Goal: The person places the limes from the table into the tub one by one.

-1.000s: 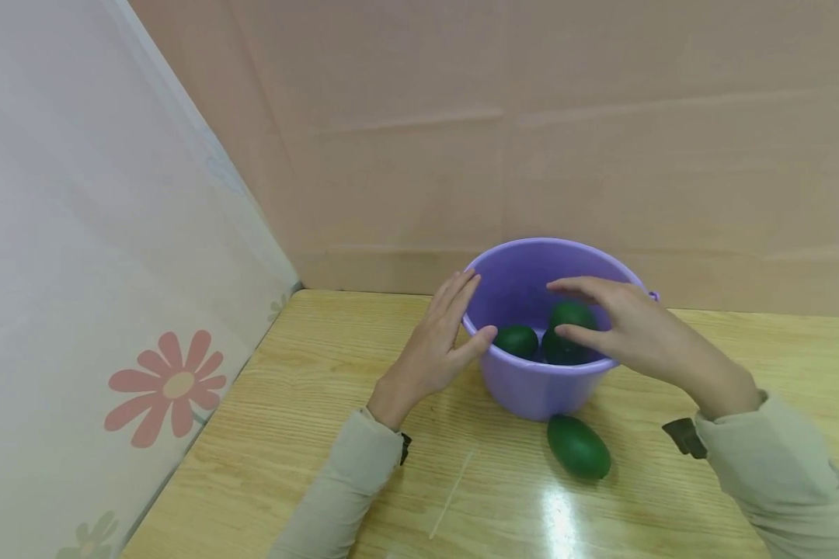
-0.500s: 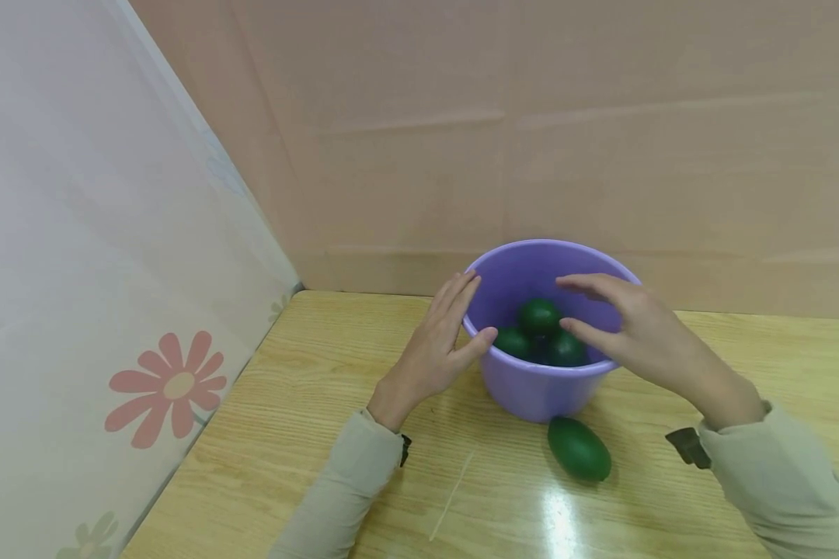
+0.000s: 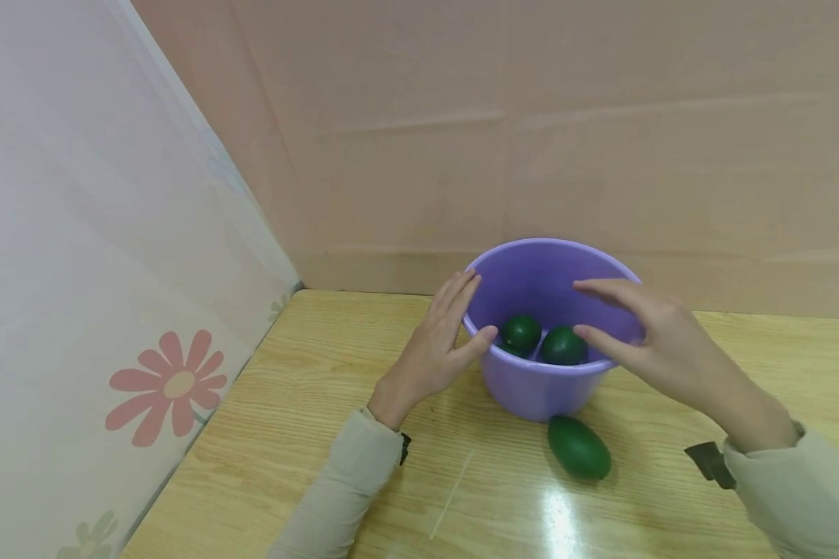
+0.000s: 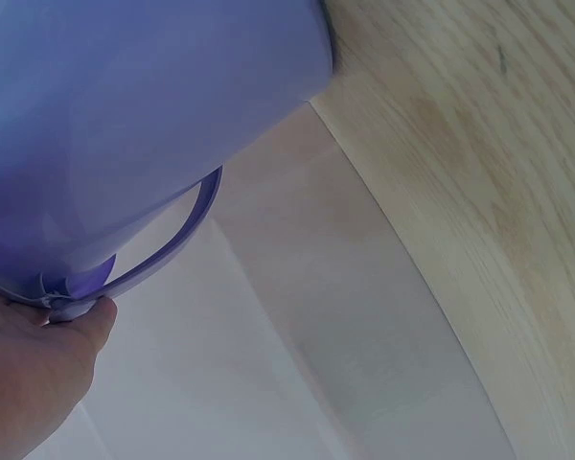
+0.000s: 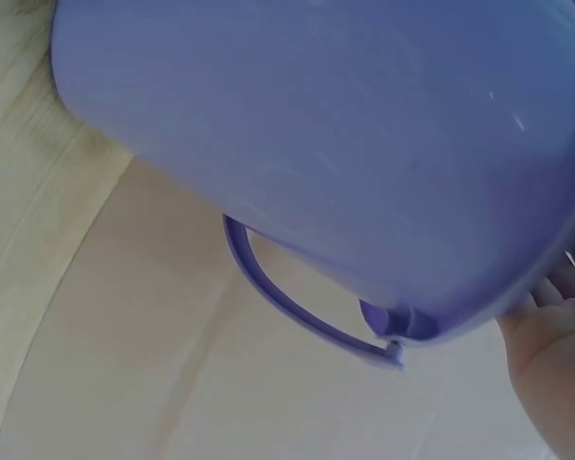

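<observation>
A purple bucket [image 3: 545,396] stands upright on the wooden table. Inside lie smooth, dark green oval fruits that look like avocados, one at the left [image 3: 520,334] and one at the right [image 3: 563,346]; another may be partly hidden under the left one. Against the left rim rests my left hand [image 3: 429,341], fingers extended, thumb at the front edge. My right hand [image 3: 660,341] hovers over the right rim with a gap between thumb and fingers, holding nothing. A similar green fruit [image 3: 579,448] lies on the table before the bucket.
The bucket's handle [image 4: 187,235] hangs down at its far side. A brown sheet [image 3: 405,155] covers the wall behind the wooden table [image 3: 322,388]. At the left hangs a pale cloth [image 3: 98,194] with printed flowers.
The right hand has drawn back to the right. A green fruit in the bucket has rolled leftward, away from the right hand, and now sits at the left. The left hand stays put.
</observation>
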The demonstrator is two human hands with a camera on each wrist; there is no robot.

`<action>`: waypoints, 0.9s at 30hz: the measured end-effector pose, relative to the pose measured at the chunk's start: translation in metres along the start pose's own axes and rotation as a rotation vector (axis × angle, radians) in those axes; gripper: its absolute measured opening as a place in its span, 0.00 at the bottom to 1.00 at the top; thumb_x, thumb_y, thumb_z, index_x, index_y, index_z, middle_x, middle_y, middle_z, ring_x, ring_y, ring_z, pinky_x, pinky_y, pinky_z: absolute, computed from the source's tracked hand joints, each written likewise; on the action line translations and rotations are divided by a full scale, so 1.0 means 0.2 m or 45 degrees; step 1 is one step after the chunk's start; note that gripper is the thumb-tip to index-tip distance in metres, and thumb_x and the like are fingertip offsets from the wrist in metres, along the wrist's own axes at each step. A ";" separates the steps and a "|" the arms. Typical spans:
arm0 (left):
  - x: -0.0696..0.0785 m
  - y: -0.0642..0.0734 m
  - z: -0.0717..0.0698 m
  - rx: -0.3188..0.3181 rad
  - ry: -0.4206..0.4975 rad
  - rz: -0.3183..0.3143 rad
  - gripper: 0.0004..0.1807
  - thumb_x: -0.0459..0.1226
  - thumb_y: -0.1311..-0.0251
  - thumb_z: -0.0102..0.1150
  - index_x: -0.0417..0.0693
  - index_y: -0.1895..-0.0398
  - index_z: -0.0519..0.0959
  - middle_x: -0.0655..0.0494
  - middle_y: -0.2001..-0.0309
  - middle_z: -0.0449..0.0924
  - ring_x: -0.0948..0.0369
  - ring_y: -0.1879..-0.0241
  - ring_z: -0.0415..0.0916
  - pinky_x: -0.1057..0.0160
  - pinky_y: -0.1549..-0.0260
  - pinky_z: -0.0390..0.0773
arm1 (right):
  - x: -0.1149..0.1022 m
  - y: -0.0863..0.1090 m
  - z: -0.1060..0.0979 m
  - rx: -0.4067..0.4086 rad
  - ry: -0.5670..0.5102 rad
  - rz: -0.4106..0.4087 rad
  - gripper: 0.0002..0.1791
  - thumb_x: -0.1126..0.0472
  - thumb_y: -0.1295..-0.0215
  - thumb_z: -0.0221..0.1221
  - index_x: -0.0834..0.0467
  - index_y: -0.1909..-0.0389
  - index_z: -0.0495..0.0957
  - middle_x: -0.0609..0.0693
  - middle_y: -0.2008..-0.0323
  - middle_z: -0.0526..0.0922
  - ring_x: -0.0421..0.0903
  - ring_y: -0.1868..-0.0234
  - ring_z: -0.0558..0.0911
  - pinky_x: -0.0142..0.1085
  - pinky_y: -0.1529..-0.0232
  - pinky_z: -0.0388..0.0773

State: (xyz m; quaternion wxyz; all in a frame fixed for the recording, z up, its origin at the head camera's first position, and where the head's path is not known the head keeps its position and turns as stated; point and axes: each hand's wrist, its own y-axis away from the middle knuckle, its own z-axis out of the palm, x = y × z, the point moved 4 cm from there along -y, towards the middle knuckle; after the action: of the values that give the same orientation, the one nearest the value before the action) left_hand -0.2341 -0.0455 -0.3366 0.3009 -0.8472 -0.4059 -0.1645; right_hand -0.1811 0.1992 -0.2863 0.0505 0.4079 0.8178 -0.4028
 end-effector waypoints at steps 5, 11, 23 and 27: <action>0.00 0.00 0.00 0.003 -0.005 -0.003 0.40 0.58 0.30 0.43 0.51 0.21 0.51 0.61 0.19 0.44 0.58 0.19 0.37 0.40 0.25 0.52 | -0.02 0.03 -0.03 0.032 0.012 -0.071 0.36 0.71 0.55 0.73 0.55 0.40 0.78 0.54 0.46 0.84 0.21 0.52 0.75 0.15 0.56 0.70; 0.00 -0.01 0.00 0.002 -0.002 -0.010 0.40 0.58 0.30 0.42 0.51 0.21 0.51 0.61 0.19 0.44 0.60 0.20 0.37 0.40 0.25 0.52 | -0.02 0.06 -0.07 0.056 0.002 -0.101 0.37 0.69 0.56 0.75 0.55 0.39 0.78 0.42 0.42 0.81 0.20 0.38 0.69 0.13 0.39 0.62; 0.00 0.00 0.00 -0.024 0.015 -0.041 0.41 0.60 0.31 0.44 0.54 0.20 0.50 0.62 0.19 0.44 0.62 0.20 0.36 0.41 0.25 0.52 | -0.04 0.14 -0.11 0.132 0.024 -0.164 0.31 0.58 0.50 0.74 0.58 0.42 0.80 0.32 0.41 0.77 0.24 0.35 0.69 0.17 0.33 0.61; 0.00 0.00 0.00 -0.028 0.017 -0.050 0.41 0.60 0.31 0.44 0.56 0.20 0.49 0.62 0.19 0.43 0.62 0.20 0.36 0.40 0.25 0.52 | -0.05 0.17 -0.11 0.131 0.027 -0.168 0.29 0.55 0.47 0.73 0.60 0.43 0.80 0.37 0.42 0.80 0.26 0.34 0.70 0.18 0.33 0.61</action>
State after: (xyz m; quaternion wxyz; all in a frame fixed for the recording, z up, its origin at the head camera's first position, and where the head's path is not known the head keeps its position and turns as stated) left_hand -0.2332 -0.0460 -0.3359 0.2910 -0.8412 -0.4185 -0.1804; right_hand -0.1439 0.2200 -0.2884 -0.0058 0.3593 0.8216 -0.4425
